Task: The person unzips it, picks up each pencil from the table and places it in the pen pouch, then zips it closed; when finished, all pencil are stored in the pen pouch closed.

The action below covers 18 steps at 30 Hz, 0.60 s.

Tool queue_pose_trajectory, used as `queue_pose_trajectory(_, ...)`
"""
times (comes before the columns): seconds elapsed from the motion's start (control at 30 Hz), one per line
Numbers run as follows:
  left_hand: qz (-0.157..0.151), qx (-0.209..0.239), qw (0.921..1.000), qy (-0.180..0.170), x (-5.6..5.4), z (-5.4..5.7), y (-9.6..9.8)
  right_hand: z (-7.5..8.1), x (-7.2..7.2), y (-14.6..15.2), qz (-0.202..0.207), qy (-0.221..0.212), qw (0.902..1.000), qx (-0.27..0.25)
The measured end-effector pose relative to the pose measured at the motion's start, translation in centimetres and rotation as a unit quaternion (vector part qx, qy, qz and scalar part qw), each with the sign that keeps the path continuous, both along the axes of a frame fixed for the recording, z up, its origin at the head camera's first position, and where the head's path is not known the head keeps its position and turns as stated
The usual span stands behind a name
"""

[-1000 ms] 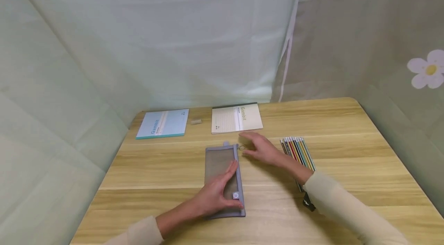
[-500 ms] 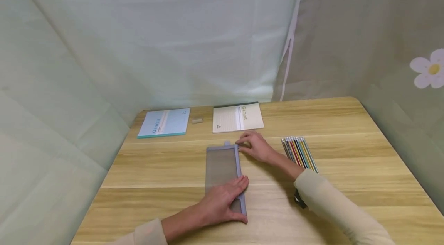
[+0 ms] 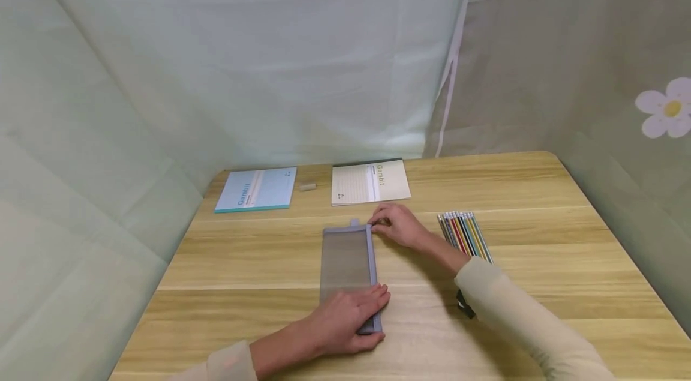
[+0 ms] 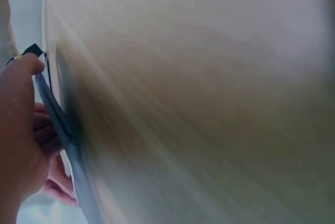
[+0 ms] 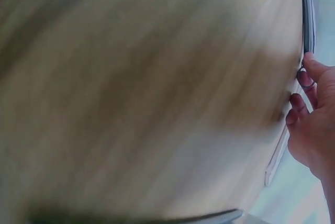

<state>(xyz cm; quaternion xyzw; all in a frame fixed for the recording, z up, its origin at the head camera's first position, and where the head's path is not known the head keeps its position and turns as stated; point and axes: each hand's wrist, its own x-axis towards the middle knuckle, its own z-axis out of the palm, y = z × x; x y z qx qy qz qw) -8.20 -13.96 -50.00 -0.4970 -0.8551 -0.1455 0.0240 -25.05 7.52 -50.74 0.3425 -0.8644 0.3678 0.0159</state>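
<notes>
A grey mesh pencil case [image 3: 345, 261] with a lilac zip edge lies flat on the table in the head view. Its near end is held by my left hand [image 3: 345, 320], with fingers over the zip edge and thumb at the near corner. At the far right corner, my right hand [image 3: 398, 226] pinches the end of the zip edge between thumb and fingertips. The right wrist view shows a metal ring [image 5: 305, 77] at those fingertips; whether the zip slider itself is pinched is hidden. Right of that hand lies a row of striped pencils [image 3: 465, 234], partly covered by the forearm.
A blue notebook [image 3: 256, 189] and a cream notebook [image 3: 371, 182] lie at the back of the wooden table [image 3: 243, 315]. Between them is a small grey-brown eraser-like block [image 3: 308, 187]. A small black object [image 3: 464, 305] sits by the right sleeve. Cloth walls [image 3: 324, 69] enclose the table.
My right hand has closed on the pencil case's far corner, where the ring lay. My left hand has slid toward the near end and over the zip edge, covering the round label.
</notes>
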Motion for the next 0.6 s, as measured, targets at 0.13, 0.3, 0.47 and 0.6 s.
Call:
queue_pose_trajectory(0.13,-0.019,0.013,0.9981,0.057,0.3,0.4,-0.4,0.5,-0.1,0.3,-0.009,-0.016,0.9997,0.015)
queue_pose_trajectory(0.3,-0.026,0.026,0.9925,0.116,0.3,1.3,-1.2,0.9,-0.2,0.8,-0.026,-0.028,0.999,0.025)
queue_pose_trajectory(0.47,-0.019,0.054,0.9875,0.146,0.2,2.4,-2.1,1.2,-0.3,1.4,-0.032,-0.048,0.9983,0.006)
queue_pose_trajectory(0.6,-0.002,0.078,0.9804,0.181,0.1,3.5,-2.9,1.7,-0.1,1.9,-0.04,-0.065,0.9968,-0.022)
